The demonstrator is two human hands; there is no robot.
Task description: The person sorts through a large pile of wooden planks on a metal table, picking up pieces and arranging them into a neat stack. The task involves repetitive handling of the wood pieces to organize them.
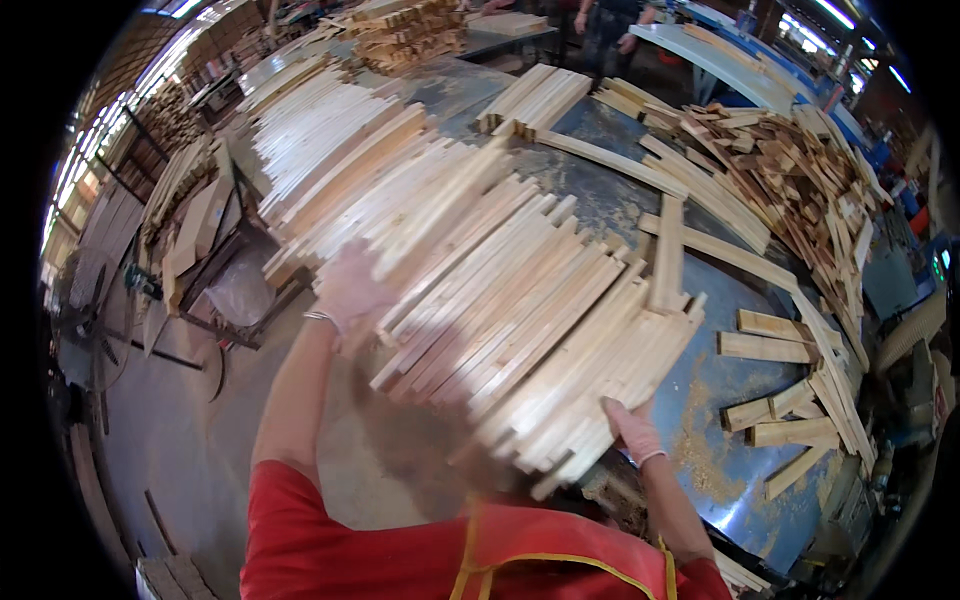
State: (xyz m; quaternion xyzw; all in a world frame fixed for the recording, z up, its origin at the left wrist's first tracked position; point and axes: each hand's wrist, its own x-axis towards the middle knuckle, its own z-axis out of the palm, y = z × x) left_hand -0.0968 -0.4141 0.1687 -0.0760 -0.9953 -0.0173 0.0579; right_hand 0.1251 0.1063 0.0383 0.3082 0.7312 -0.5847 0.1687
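Long pale wooden strips (520,290) lie side by side in a slanting row across the metal table. My left hand (352,290), gloved and smeared by motion, is at the near end of a blurred wooden strip (440,215) that appears raised over the row; its fingers seem closed round that end. At the near right end of the row, my right hand (635,432), also gloved, grips the outermost strips (590,425) with its thumb on top. Its other fingers are mostly hidden.
Sawdust-strewn metal table (690,400) carries loose short boards (770,348) on the right. A heap of offcuts (790,160) rises behind them. Stacked strips (535,95) stand at the far side, near another person (610,35). A floor fan (90,300) stands left.
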